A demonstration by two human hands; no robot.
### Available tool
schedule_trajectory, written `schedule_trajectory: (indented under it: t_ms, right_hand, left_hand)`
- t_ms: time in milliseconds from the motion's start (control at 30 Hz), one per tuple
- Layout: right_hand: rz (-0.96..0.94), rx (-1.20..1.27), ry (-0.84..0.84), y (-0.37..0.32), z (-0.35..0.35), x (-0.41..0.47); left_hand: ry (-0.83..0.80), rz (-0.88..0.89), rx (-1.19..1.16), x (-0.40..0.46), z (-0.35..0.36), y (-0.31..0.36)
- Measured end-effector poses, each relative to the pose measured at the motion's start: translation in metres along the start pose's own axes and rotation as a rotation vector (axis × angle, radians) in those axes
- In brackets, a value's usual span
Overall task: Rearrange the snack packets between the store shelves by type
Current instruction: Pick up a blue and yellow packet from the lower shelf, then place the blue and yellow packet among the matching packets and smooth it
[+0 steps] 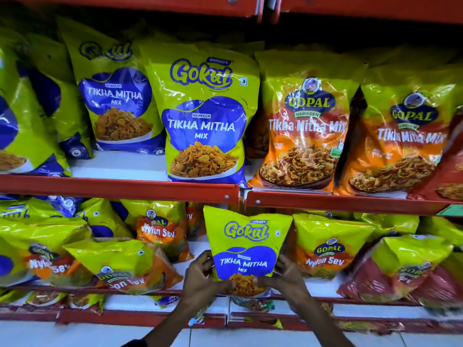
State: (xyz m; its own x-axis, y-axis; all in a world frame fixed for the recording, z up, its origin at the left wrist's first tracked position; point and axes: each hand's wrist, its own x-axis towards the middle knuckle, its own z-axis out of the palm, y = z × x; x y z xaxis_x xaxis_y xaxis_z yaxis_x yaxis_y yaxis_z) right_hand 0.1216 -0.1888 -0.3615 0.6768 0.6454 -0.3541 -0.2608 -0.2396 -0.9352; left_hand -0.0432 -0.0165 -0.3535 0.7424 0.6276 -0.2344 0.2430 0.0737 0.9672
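Both forearms are reaching up from the near edge of the view toward the lower shelf [313, 289], and each hand is clamped on the bottom of one Gokul Tikha Mitha Mix packet [244, 242]. The left hand [200, 279] is pinching the packet's lower left corner, the right hand [285, 278] is gripping its lower right corner, and the two hands are sitting apart with the packet's width between them, about equally near to it.

That packet is standing upright in front of the lower shelf, its long axis running vertically and its top edge just reaching the red rail [120, 189] of the upper shelf. It is sitting among Gopal Nylon Sev packets [325, 251] on the right and more Nylon Sev bags [160, 231] on the left, so it is looking like the odd one out in this row.

Directly above the hands, on the upper shelf, a larger Gokul Tikha Mitha Mix bag [204, 121] is standing at the front, with another of the same kind [117, 101] set farther back to its left. Gopal Tikha Mitha Mix bags [303, 126] are filling the right part of that shelf.

Judging by type, the held packet is probably heading straight up and a little left, toward the open white shelf surface [120, 165] near its matching bags; the rail is lying between.
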Motion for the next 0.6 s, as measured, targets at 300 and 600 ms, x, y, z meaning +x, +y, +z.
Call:
schedule_trajectory:
  t_ms: [300, 600]
  right_hand:
    - [-0.480, -0.091, -0.004, -0.125, 0.011, -0.066]
    - [-0.637, -0.018, -0.065, -0.196, 0.048, -0.070]
  left_hand:
    - [0.146, 0.399, -0.124, -0.046, -0.022, 0.102]
    - [0.141, 0.547, -0.182, -0.046, -0.057, 0.175]
